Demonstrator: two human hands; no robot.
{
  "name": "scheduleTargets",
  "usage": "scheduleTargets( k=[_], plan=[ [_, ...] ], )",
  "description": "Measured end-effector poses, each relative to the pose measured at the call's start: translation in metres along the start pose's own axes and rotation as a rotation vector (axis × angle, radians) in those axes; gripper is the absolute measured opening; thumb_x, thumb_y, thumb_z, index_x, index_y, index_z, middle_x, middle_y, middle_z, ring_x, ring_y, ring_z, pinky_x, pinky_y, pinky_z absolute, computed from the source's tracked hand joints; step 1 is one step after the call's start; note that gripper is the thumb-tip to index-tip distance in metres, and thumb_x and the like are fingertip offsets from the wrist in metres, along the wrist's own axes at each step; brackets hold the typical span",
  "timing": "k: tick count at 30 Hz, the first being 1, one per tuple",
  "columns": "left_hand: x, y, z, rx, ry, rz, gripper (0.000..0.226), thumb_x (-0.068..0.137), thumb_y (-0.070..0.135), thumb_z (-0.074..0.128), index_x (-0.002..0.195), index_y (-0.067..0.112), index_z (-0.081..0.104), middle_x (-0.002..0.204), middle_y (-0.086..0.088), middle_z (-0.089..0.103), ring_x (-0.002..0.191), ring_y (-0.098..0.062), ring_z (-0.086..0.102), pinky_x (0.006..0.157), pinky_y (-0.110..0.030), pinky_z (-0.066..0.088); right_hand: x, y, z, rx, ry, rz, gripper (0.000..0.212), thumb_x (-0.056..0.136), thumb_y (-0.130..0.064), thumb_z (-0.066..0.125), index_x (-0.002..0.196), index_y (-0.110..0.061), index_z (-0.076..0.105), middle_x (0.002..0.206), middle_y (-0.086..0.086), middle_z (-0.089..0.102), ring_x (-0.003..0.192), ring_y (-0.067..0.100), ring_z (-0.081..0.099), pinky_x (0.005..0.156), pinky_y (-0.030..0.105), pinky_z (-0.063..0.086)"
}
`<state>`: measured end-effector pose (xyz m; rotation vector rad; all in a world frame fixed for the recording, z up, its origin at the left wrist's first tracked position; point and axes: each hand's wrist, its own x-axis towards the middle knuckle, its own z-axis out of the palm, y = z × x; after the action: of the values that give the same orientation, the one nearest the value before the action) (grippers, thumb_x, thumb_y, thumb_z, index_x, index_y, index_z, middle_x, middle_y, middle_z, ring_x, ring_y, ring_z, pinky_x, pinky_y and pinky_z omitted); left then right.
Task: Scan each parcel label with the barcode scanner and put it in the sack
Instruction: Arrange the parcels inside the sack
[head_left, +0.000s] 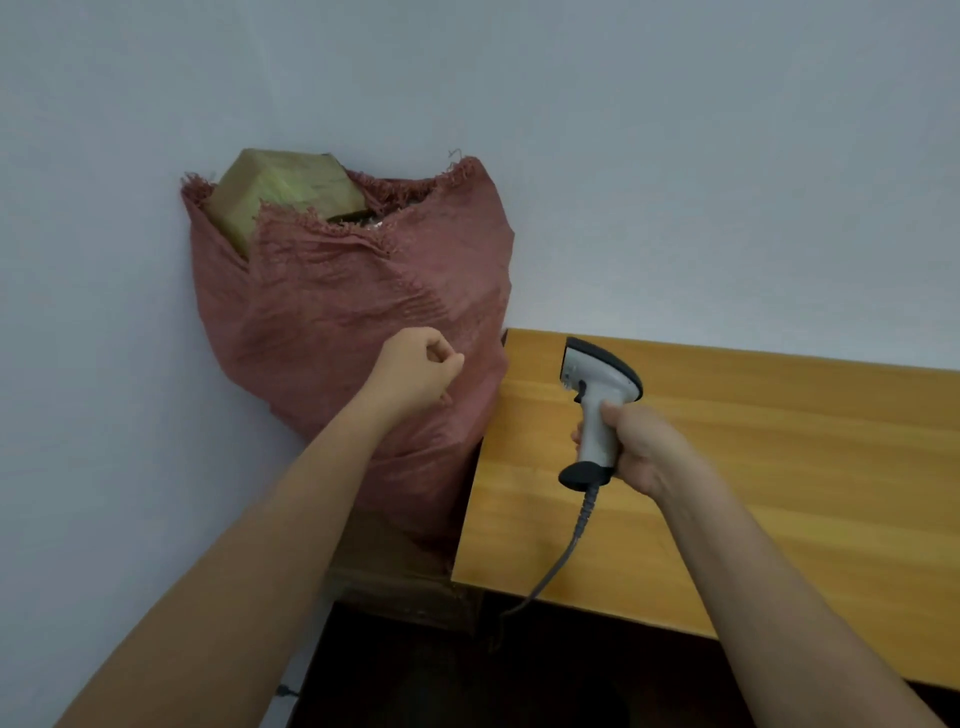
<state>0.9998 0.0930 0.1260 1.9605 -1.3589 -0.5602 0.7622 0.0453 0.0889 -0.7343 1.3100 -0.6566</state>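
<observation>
Risked a spill: parcel (283, 195) perched half out of the overfull sack (353, 312), left hand (418, 376) loosely curled and empty beside it, right hand (641, 449) wrapped around the barcode scanner (597, 395) above the table (779, 467), cable (558, 566) free to snag.

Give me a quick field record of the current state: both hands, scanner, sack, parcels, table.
left hand: loosely curled, holding nothing, in front of the sack
right hand: gripping the scanner handle above the table
barcode scanner: grey and black, head pointing away from the person, cable trailing off the table's near edge
sack: red woven, on the floor left of the table, mouth open
parcel: taped brown box, sticking out of the sack mouth
table: wooden, no parcels visible on it
</observation>
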Motion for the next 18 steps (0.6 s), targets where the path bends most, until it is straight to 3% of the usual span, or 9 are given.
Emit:
scheduleTargets(
  k=[5,8,11,14,18],
  plan=[
    [0.018,0.021,0.038,-0.003,-0.084,-0.026,0.014,0.094,0.019,0.061,0.082,0.012,0.062,0.078,-0.004,0.067,0.051,-0.013,0.068,0.054,-0.026,0.05,0.047,0.011,-0.042,-0.157,0.05,-0.061,0.02,0.105,-0.013,0.04,0.094,-0.004,0.055,0.087,0.014,0.058,0.075,0.026,0.059,0.073,0.044,0.048],
    [0.038,0.034,0.066,0.007,-0.1,-0.048,0.011,0.095,0.019,0.06,0.084,0.014,0.061,0.084,-0.004,0.066,0.05,-0.01,0.067,0.046,-0.018,0.046,0.078,0.016,-0.064,-0.254,0.019,-0.125,0.01,0.098,-0.015,0.061,0.099,-0.007,0.056,0.089,0.011,0.059,0.072,0.023,0.06,0.066,0.04,0.05],
    [0.06,0.05,0.099,0.026,-0.121,-0.084,0.01,0.096,0.021,0.06,0.089,0.014,0.062,0.092,-0.002,0.065,0.053,-0.011,0.068,0.052,-0.023,0.051,0.11,0.015,-0.088,-0.376,0.072,-0.143,0.048,0.088,-0.007,0.074,0.118,-0.01,0.036,0.097,0.011,0.056,0.077,0.023,0.062,0.068,0.043,0.057],
    [0.081,0.061,0.136,-0.003,-0.135,-0.131,0.01,0.097,0.022,0.059,0.094,0.013,0.062,0.099,-0.004,0.065,0.06,-0.014,0.07,0.056,-0.025,0.054,0.141,0.017,-0.107,-0.542,0.056,-0.16,0.05,0.088,-0.002,0.07,0.115,-0.012,0.029,0.091,0.012,0.054,0.073,0.028,0.06,0.065,0.049,0.054],
    [0.096,0.059,0.175,-0.021,-0.082,-0.191,0.008,0.097,0.022,0.057,0.093,0.016,0.061,0.099,0.002,0.062,0.056,-0.008,0.068,0.06,-0.029,0.058,0.177,0.031,-0.112,-0.612,-0.022,-0.162,0.042,0.088,-0.008,0.07,0.115,-0.011,0.038,0.093,0.01,0.053,0.067,0.021,0.051,0.051,0.031,0.04]
  ],
)
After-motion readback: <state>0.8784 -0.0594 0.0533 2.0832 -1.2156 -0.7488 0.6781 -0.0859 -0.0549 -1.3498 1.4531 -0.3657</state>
